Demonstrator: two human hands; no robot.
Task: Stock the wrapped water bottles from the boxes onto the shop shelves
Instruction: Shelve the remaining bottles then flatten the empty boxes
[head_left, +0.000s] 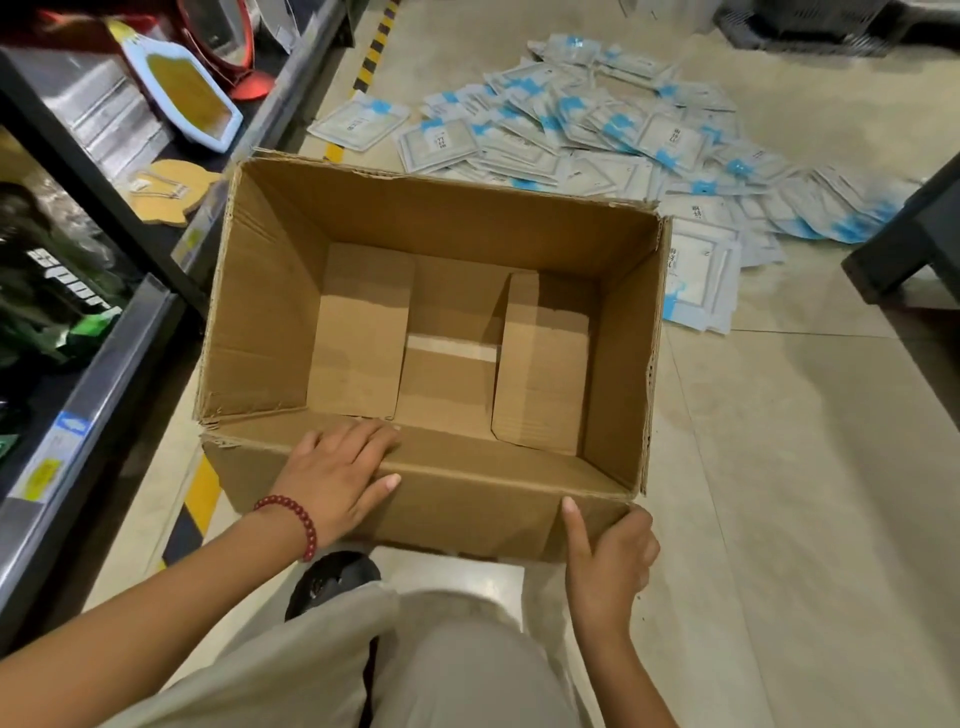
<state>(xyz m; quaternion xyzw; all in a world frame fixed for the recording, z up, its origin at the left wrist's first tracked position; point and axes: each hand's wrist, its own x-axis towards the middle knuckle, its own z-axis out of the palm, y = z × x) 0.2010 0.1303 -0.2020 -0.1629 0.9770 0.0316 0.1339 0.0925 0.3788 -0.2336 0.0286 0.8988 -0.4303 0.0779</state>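
An open brown cardboard box stands on the floor in front of me, and nothing lies inside it but its bottom flaps. My left hand lies over the near wall's top edge, fingers reaching inside and thumb on the outer face. My right hand grips the near right corner, thumb pressed flat on the front face and fingers wrapped round the side. Dark wrapped bottles marked "Sport" lie on the shop shelf at the left.
Many white and blue flat packets are scattered over the floor beyond the box. Mirrors and a yellow board sit on the upper left shelf. A dark stand is at the right. Yellow-black floor tape runs along the shelf base. My knees are below.
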